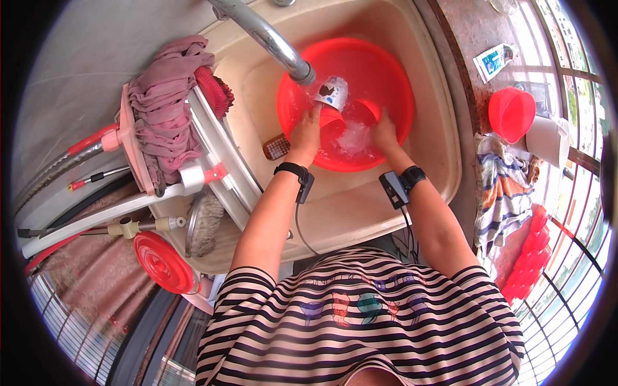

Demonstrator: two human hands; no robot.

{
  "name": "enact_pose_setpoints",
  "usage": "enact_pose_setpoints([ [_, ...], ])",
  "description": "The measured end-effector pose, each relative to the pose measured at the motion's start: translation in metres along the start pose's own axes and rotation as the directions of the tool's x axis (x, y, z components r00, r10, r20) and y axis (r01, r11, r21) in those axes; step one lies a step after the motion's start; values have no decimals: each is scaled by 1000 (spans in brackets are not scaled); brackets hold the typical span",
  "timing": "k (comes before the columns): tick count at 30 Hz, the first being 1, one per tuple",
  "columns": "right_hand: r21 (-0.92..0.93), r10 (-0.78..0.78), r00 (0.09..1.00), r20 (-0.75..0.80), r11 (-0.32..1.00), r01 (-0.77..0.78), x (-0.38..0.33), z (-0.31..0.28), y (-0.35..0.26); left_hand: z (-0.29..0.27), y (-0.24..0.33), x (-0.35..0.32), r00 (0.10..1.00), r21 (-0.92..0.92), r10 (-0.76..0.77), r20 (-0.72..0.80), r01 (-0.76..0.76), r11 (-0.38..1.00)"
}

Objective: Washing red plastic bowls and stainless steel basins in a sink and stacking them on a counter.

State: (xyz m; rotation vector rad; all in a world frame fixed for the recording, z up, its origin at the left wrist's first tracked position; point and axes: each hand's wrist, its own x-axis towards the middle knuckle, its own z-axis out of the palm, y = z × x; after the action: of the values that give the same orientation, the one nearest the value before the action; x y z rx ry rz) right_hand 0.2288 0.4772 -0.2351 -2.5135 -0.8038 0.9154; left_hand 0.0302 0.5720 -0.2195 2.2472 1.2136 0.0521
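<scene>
Water with foam or splashes lies in a round red basin (400, 77), which stands in a beige sink. Both of my hands are inside the basin. My left hand (306, 134) is closed at the edge of a smooth red piece (331, 118), possibly a cup, partly under water. Just beyond those fingers a white cup (334, 91) with a dark and blue print lies tilted. My right hand (384, 133) is closed on another red edge (369, 109); whether both edges belong to one thing I cannot tell. Fingertips are partly hidden by the red plastic and water.
A chrome faucet (261, 31) reaches over the basin. A brown scrubbing brush or soap holder (277, 147) lies in the sink (444, 161) left of it. Mops with a pink cloth (168, 109) lean at left. A red cup (512, 114), tube (494, 62) and striped towel (505, 196) are at right.
</scene>
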Motion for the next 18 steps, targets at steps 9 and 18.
enact_pose_setpoints([
  [9,-61,-494,821,-286,865,499,-27,-75,-36,-46,20,-6,975,-171,159,-154,-185,968],
  [18,-87,-590,622,-514,757,647,-48,-100,-76,-111,60,-10,915,-230,158,-372,-255,939],
])
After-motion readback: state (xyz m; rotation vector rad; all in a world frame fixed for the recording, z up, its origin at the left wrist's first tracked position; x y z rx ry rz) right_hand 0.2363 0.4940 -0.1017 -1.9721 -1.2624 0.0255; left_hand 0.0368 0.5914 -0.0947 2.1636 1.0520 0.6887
